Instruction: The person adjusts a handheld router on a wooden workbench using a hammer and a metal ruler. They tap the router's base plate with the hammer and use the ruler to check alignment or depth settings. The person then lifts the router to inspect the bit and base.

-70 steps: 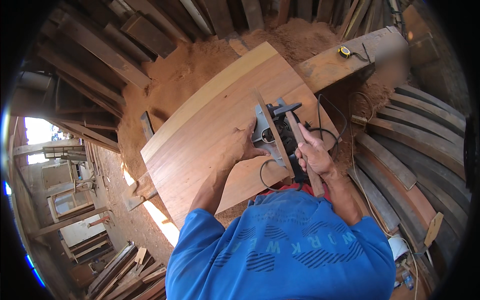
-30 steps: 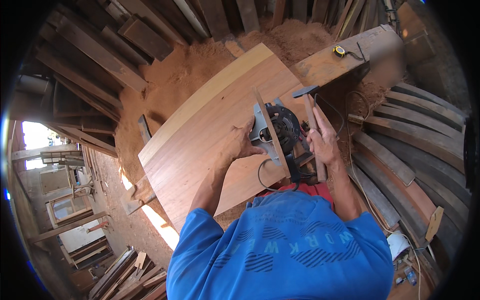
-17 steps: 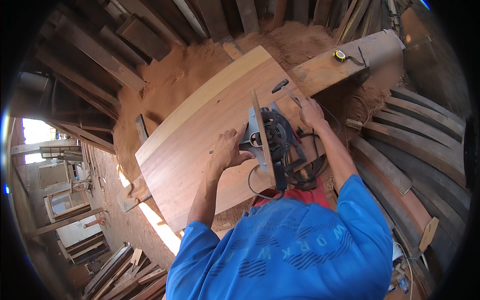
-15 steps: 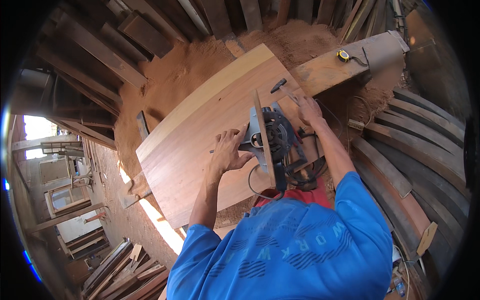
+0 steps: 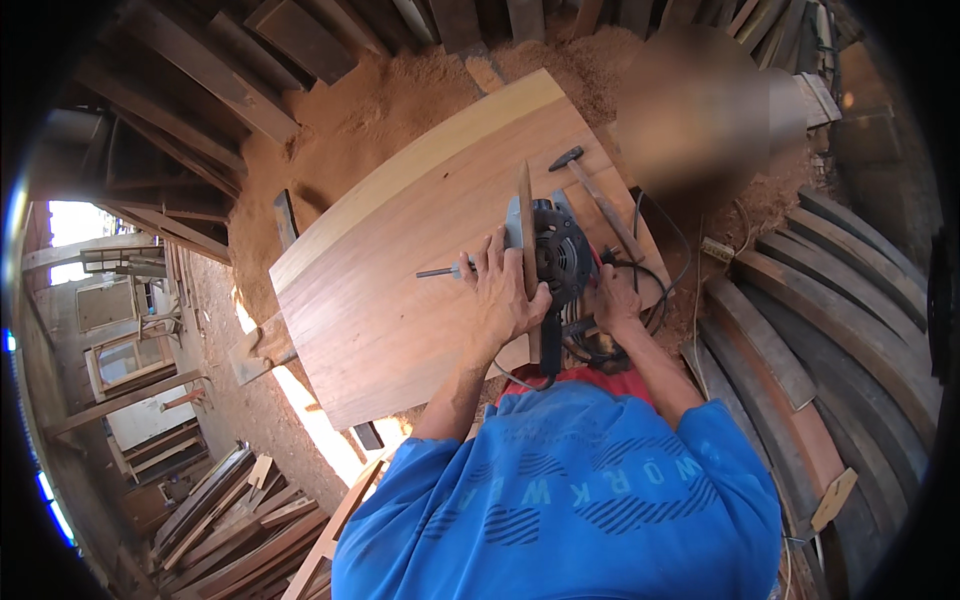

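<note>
A grey and black corded power tool (image 5: pixel 565 255) with a vented motor housing stands on a broad wooden board (image 5: pixel 400 270). A thin wooden strip (image 5: pixel 527 215) runs upright along its left side, and a metal rod (image 5: pixel 437 272) pokes out to the left. My left hand (image 5: pixel 500 290) is closed around the strip and the tool's near left side. My right hand (image 5: pixel 615 300) has its fingers curled at the tool's right side, by a small red part; what they hold is hidden. A hammer (image 5: pixel 605 205) with a wooden handle lies on the board, right of the tool.
Black cable (image 5: pixel 665 290) loops off the board's right edge. Sawdust (image 5: pixel 350 130) surrounds the board. Stacked dark planks (image 5: pixel 850 290) lie at right, more timber (image 5: pixel 215 75) leans at far left, and a wood pile (image 5: pixel 240 520) sits at near left. A blurred patch covers the far right.
My right hand has let go of the hammer, which now lies on the board, and has come back beside the tool. My left hand has moved right onto the strip.
</note>
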The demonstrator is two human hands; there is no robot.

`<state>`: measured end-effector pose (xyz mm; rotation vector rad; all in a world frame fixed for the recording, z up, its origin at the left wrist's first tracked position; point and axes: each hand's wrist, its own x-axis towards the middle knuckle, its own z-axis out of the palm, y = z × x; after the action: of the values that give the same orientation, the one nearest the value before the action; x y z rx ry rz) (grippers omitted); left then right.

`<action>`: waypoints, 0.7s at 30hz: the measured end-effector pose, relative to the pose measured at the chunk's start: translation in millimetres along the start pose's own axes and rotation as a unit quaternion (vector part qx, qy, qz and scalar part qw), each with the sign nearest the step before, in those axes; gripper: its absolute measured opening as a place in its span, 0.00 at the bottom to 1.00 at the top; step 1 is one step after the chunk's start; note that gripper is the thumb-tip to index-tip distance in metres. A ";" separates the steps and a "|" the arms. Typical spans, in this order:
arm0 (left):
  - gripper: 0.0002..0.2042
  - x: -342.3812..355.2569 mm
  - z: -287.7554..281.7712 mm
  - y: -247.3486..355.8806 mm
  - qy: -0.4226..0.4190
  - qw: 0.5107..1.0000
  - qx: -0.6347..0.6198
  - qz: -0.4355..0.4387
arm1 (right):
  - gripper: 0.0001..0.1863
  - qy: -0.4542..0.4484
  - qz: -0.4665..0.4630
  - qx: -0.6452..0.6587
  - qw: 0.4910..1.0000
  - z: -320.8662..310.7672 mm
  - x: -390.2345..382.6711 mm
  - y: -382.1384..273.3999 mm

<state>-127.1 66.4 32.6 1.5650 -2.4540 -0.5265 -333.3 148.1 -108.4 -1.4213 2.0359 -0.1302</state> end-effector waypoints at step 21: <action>0.26 6.4 3.0 -20.0 0.030 0.997 -0.060 0.050 | 0.10 -0.053 0.039 0.118 0.991 -69.2 -135.8 53.9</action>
<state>-114.1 53.6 21.8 1.3839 -2.3948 -0.5890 -386.9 269.7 -16.3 -1.1768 1.9157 -0.2496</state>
